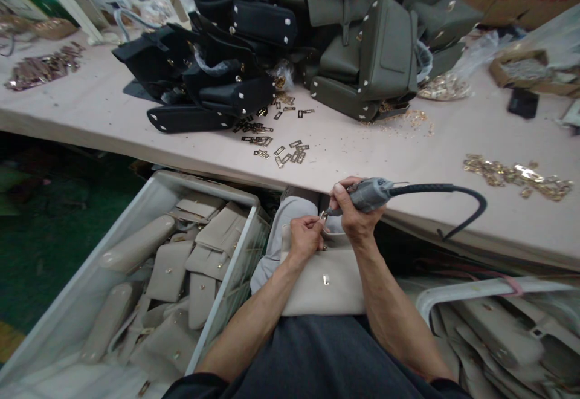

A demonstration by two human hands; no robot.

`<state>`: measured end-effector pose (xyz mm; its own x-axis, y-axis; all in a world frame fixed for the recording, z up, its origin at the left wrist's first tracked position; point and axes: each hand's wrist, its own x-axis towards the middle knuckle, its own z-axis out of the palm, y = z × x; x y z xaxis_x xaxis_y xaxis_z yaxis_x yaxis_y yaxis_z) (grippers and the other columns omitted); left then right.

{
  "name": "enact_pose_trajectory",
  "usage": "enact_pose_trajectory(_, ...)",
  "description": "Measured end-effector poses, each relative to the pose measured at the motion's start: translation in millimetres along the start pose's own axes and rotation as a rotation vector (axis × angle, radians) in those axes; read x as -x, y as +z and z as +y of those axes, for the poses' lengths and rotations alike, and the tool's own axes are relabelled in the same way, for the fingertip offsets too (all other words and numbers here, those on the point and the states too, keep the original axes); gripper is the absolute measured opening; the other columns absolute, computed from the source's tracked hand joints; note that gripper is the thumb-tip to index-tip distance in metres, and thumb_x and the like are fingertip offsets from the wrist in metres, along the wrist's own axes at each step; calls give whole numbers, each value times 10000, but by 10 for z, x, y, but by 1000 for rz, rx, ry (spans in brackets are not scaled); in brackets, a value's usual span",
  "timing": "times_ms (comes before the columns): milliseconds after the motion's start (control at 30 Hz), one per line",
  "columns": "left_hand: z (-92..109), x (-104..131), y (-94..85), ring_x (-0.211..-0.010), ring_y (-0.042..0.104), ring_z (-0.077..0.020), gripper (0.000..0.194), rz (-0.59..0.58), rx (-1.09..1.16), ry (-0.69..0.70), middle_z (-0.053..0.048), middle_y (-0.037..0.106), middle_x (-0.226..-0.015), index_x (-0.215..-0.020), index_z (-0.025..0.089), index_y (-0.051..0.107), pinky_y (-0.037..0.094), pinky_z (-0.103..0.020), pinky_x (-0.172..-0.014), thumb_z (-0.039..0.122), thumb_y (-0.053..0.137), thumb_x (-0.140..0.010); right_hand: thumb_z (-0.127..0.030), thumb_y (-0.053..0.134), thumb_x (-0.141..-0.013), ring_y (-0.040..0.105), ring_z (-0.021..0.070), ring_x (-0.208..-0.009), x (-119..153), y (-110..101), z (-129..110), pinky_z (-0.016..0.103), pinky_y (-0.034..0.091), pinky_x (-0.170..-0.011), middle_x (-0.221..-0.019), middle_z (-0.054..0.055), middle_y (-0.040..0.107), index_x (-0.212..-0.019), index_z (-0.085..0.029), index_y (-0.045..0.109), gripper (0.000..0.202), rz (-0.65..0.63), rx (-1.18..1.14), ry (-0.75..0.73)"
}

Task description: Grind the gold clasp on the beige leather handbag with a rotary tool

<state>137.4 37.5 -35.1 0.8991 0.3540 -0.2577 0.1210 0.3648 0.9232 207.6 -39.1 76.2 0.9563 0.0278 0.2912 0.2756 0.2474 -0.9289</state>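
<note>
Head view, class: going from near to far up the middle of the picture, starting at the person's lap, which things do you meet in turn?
Beige bag panel → left hand and right hand with grey power tool → table edge → loose gold metal fittings → piled black bags

My right hand [356,214] grips a grey corded power driver [369,194]; my left hand [304,237] pinches hardware on a beige leather bag panel [324,284].
</note>
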Motion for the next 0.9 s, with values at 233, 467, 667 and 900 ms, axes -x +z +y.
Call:
enact_pose_trajectory(233, -2, -6, 4, -287, 461, -110, 322, -9, -30, 3, -88, 706, -650, -797, 85, 724, 274, -195, -256, 407, 738, -811, -348, 835, -886, 577, 157, -511, 3, -14, 0, 251, 509, -450, -739, 17, 636, -938, -192, 682, 225, -81, -31, -23)
enact_pose_trajectory(467, 51, 6, 22, -286, 451, -110, 301, 6, -42, -14, -82, 696, -642, -763, 95, 718, 254, -202, -261, 395, 719, -793, -355, 891, -830, 580, 152, -580, 22, -5, 24, 245, 534, -516, -775, 25, 633, -917, -181, 703, 271, -91, -20, 31)
enact_pose_trajectory(667, 22, -13, 3, -283, 461, -135, 295, -6, -71, -13, -34, 591, -483, -706, 114, 719, 268, -200, -265, 391, 696, -806, -386, 871, -850, 560, 146, -511, -13, 23, 7, 237, 508, -443, -728, 3, 618, -881, -204, 679, 266, -48, -13, 12)
enact_pose_trajectory(900, 12, -6, 15, -276, 444, -125, 355, 40, -111, -26, -32, 585, -456, -688, 117, 727, 257, -192, -275, 434, 712, -847, -410, 858, -854, 554, 144, -483, -76, -6, 32, 242, 498, -436, -690, -8, 593, -872, -202, 656, 290, -15, -36, -1)
